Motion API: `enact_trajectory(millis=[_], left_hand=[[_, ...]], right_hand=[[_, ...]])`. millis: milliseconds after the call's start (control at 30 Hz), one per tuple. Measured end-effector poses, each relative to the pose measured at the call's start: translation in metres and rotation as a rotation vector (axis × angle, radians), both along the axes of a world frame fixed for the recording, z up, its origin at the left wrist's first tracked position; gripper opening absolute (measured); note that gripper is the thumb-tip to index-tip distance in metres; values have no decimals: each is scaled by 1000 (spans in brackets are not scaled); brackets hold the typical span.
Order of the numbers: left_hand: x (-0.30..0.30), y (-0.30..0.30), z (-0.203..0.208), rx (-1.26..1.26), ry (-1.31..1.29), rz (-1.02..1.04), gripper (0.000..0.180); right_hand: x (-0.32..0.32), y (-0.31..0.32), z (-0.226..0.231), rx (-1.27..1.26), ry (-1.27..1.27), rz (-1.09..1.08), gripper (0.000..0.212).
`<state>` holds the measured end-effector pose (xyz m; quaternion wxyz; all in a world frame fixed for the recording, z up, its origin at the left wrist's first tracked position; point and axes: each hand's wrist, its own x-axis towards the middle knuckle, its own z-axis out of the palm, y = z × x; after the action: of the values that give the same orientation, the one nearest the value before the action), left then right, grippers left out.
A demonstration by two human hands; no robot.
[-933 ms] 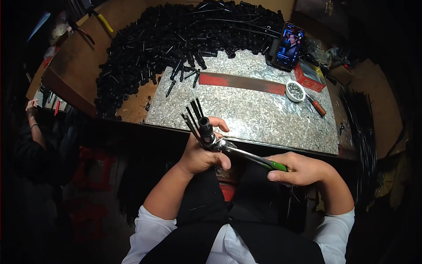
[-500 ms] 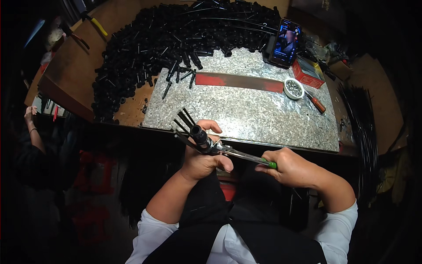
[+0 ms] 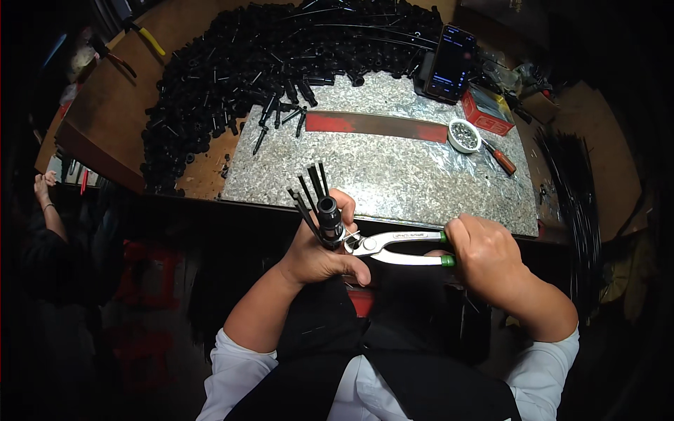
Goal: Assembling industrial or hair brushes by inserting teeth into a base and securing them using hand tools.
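My left hand [image 3: 319, 252] grips a black tube-shaped part [image 3: 329, 216] with several thin black rods fanning up out of it, held just in front of the grey speckled slab [image 3: 393, 175]. My right hand [image 3: 484, 256] squeezes the green-tipped handles of silver pliers [image 3: 400, 247]. The pliers' jaws meet the base of the black part, next to my left thumb.
A big heap of black tubular parts [image 3: 260, 63] covers the wooden bench behind the slab. On the slab lie a red strip [image 3: 379, 126], a small white bowl of metal bits [image 3: 465, 135], a phone [image 3: 451, 63], a red box [image 3: 488, 112] and a brown-handled tool [image 3: 502, 160]. Another person's arm [image 3: 49, 210] shows at far left.
The black part has turned more upright in my left hand, and the pliers have swung closer to level, jaws staying at its base.
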<state>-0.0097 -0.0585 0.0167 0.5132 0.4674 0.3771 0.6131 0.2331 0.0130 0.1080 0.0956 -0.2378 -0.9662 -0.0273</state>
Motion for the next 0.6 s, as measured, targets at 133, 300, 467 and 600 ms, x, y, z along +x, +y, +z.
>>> enact_trajectory(millis=[133, 300, 467, 600], left_hand=[[5, 1, 3, 4, 26, -62, 78], [4, 1, 3, 42, 135, -75, 66], [3, -2, 6, 46, 144, -72, 57], [1, -4, 0, -31, 1, -82, 55]], right_hand=[[2, -2, 7, 60, -33, 5, 33], [-1, -3, 2, 38, -85, 10, 31], [-3, -3, -5, -120, -73, -2, 29], [-5, -1, -13, -201, -100, -33, 29]])
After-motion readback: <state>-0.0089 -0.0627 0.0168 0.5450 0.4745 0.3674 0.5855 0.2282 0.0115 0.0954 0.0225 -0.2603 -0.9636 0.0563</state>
